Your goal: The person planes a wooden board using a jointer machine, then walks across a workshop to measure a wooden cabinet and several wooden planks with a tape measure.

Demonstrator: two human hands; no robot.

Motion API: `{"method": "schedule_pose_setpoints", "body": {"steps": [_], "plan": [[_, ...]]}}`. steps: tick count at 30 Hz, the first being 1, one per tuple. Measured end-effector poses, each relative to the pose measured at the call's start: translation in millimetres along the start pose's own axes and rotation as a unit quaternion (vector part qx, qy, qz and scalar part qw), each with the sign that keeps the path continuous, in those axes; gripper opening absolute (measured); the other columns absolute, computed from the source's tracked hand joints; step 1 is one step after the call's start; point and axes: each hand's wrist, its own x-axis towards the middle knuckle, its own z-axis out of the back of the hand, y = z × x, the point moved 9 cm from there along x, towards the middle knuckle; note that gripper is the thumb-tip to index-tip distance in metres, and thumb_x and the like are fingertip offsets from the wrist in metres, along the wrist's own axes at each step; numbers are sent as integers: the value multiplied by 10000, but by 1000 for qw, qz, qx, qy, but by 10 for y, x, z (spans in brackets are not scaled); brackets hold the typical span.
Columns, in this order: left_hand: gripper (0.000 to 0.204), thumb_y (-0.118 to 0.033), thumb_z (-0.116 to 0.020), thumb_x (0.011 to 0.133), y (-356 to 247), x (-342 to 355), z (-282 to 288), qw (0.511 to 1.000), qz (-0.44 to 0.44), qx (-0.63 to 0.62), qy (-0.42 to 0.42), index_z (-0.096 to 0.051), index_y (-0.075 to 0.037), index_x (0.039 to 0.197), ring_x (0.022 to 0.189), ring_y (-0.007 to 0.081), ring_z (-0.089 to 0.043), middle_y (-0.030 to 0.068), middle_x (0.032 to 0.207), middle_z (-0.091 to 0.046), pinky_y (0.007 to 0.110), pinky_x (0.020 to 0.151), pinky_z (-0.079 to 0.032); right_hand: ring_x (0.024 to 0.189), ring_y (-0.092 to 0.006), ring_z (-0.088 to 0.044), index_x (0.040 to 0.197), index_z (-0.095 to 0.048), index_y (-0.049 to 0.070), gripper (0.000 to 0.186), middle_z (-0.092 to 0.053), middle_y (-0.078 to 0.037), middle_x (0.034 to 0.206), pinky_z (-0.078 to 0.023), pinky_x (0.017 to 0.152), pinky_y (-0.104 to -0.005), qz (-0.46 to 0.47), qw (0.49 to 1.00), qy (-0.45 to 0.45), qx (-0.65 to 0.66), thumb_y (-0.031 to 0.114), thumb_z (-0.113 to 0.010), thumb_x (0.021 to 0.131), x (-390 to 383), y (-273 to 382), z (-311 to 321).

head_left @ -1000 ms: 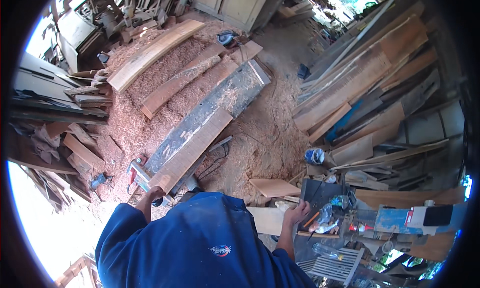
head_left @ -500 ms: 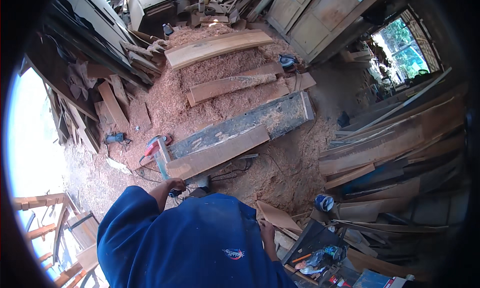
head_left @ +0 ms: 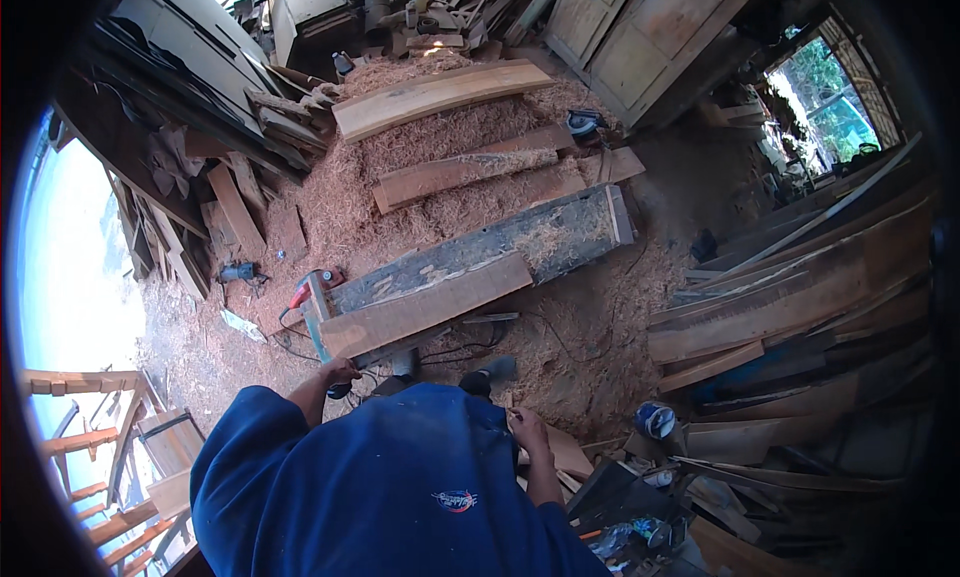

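Observation:
My left hand (head_left: 341, 371) is at the near left corner of a brown plank (head_left: 430, 305). Its fingers are closed around something dark beneath, too small to make out. The plank lies along the near side of a long, dark, worn workbench (head_left: 450, 249) sprinkled with shavings. Close to the front of my blue shirt, my right hand (head_left: 530, 432) has curled fingers with a small pale tip showing at them; what it holds is unclear. A red power tool (head_left: 307, 292) rests by the bench's left end.
Wood shavings (head_left: 330, 202) cover the floor beyond the bench, with a light plank (head_left: 440, 99) and rougher boards on them. Stacked boards (head_left: 780, 297) line the right side. A blue power tool (head_left: 238, 272) lies at left, near cables. A blue-and-white can (head_left: 655, 419) stands at right.
My right hand has moved forward, away from my side. The plank has shifted slightly left along the bench. A dark shoe now shows ahead of my shirt; my left hand stays at the corner.

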Motion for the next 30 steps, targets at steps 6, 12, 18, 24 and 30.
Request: {"method": "schedule_pose_setpoints", "body": {"steps": [6, 12, 18, 24, 30], "plan": [[320, -355, -670, 829, -617, 396, -402, 989, 38, 137, 29, -725, -92, 1002, 832, 299, -676, 148, 907, -699, 415, 744, -515, 1027, -321, -652, 1196, -642, 91, 386, -683, -174, 1084, -502, 901, -387, -2, 997, -31, 74, 255, -608, 848, 372, -431, 795], [311, -322, -592, 849, -1522, 1057, -728, 962, -76, 250, 75, -704, -94, 1029, 888, 356, -661, 177, 956, -693, 469, 756, -493, 1096, -345, -609, 1201, -641, 134, 391, -656, -144, 1166, -481, 937, -414, -87, 994, -35, -49, 293, -603, 846, 241, -1039, 1389], [342, -364, -585, 855, -3057, 1508, -572, 938, -113, 321, 65, -701, -92, 1029, 930, 361, -654, 185, 996, -687, 461, 784, -498, 1106, -364, -596, 1193, -646, 128, 392, -641, -177, 1170, -473, 941, -422, 5, 997, -3, -75, 299, -604, 843, -117, -1570, 1497], [376, -406, -579, 861, -3676, 1738, -570, 921, -131, 364, 55, -697, -91, 1029, 972, 367, -647, 193, 1037, -681, 454, 812, -502, 1057, -368, -621, 1172, -656, 105, 373, -654, -205, 1115, -480, 917, -424, -73, 988, -62, 124, 276, -610, 844, -14, -2397, 1366], [383, -394, -577, 860, -4397, 1835, -778, 899, -195, 370, 131, -687, -66, 1023, 959, 366, -649, 202, 1030, -678, 463, 799, -501, 1049, -376, -621, 1171, -652, 98, 382, -655, -205, 1107, -482, 906, -432, -113, 987, -57, 96, 295, -605, 847, -25, -2777, 1563]]}}
